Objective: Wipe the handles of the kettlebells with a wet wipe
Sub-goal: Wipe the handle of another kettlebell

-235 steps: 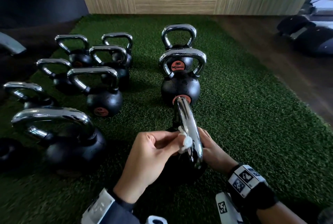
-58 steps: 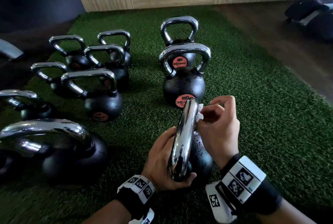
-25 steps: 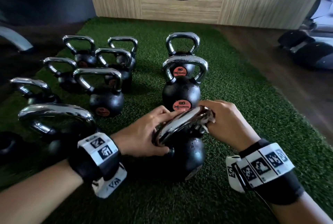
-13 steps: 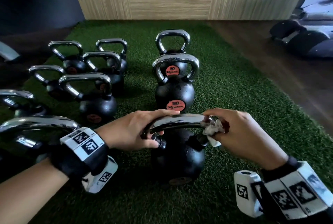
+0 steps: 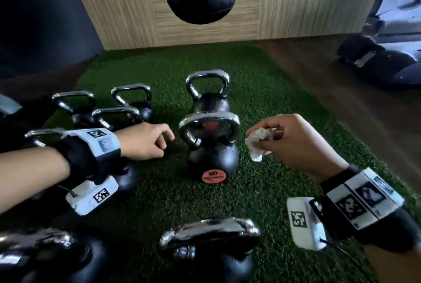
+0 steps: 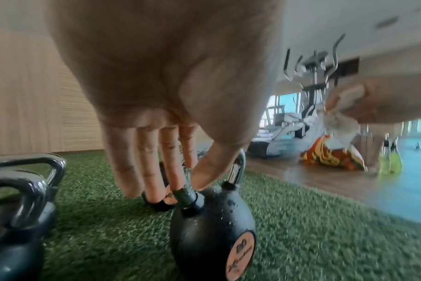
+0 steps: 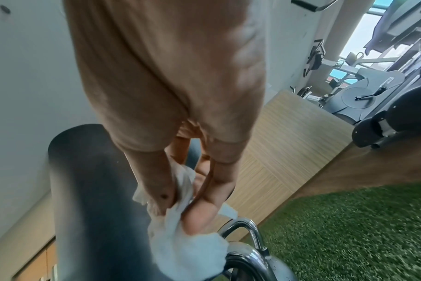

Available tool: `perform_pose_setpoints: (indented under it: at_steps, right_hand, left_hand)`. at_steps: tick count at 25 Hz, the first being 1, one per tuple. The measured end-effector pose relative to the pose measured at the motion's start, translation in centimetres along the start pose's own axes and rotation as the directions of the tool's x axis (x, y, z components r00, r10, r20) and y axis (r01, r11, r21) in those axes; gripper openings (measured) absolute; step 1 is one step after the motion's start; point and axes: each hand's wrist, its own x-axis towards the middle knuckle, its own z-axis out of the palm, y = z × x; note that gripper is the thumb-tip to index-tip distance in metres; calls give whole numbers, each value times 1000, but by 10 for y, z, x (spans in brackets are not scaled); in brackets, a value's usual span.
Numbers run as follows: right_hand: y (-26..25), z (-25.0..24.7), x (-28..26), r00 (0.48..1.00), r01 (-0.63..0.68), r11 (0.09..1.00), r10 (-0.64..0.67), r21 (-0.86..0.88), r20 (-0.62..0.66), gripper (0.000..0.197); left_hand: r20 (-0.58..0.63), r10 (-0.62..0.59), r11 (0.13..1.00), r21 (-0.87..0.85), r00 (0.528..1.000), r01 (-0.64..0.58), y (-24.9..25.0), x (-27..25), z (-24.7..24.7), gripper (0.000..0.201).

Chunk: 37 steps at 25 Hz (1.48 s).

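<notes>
Between the two hands, on the green turf [image 5: 262, 91], stands the middle kettlebell [image 5: 213, 157], upright, its chrome handle [image 5: 209, 119] running crosswise, left to right, so each end of the bar points at one hand.

On the left, the left hand [image 5: 145, 142] hovers just beside the handle's left upright, not touching it; its fingers [image 6: 142, 161] hang loosely, a little apart, and hold nothing. In the middle the bar lies bare, with droplets on the black ball below. On the right, the right hand [image 5: 293, 143] hangs just beside the handle's right end, slightly above it, thumb and fingers pinching the crumpled wet wipe [image 5: 258, 143]. The wipe hand looks about as near as the free one, and a short sideways reach would likely bring the wipe onto the bar.

Half a second ago both hands were on the nearest kettlebell [image 5: 209, 250], the left steadying its handle and the right rubbing the wipe at its right end. That one now sits untouched at the bottom of the head view, and both hands have moved forward to the next in the row.
</notes>
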Motion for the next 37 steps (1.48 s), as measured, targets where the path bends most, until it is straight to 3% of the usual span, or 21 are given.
perform_pose_setpoints:
  at_steps: [3,5,8,10,11,12,14,17,20,23,26,30,34,37]
  right_hand:
    - [-9,-5,33,999,-19,999,21,-43,40,22]
    - [-13,0,58,998,-23,995,28,-94,52,21]
    - [-19,15,91,995,-64,998,64,-6,73,18]
    - [-17,27,110,991,-98,993,91,67,94,17]
    - [-14,30,118,992,-99,993,93,67,84,17]
    - [-8,33,124,993,-89,994,84,64,80,17]
    - [1,39,133,996,-55,997,51,45,77,16]
    - [16,50,144,999,-38,999,38,-24,23,15]
    - [19,59,153,1000,-6,989,1,-150,-29,19]
    - [10,62,161,992,113,956,-122,-271,-20,21]
    - [7,64,167,978,207,869,-194,-449,76,18]
    - [9,62,174,980,190,817,-122,-544,158,17]
    - [14,65,179,983,184,808,-147,-560,110,27]
    - [21,72,182,972,233,787,-191,-572,135,21]
  left_hand:
    - [98,-145,953,280,985,113,-4,13,-3,57]
    - [106,-227,941,280,968,190,-14,29,9,75]
    - [189,-282,949,-89,941,303,-29,62,39,106]
    - [269,-232,828,-450,935,335,-37,84,71,117]
    - [240,-196,778,-552,951,300,-38,96,88,118]
    - [176,-173,749,-615,969,246,-39,107,106,116]
    - [18,-169,674,-727,985,129,-38,126,135,93]
    - [-164,-138,482,-873,977,-79,-34,155,159,68]
    - [-256,-44,374,-900,966,-222,-24,169,167,64]
    - [-298,-92,262,-928,950,-266,-18,174,176,52]
    - [-308,-97,230,-932,946,-279,-21,179,181,45]
    - [-357,-110,131,-930,927,-343,-17,182,188,40]
    - [-409,-43,171,-902,912,-396,-20,185,186,41]
    - [-421,-2,186,-891,907,-413,-23,187,189,44]
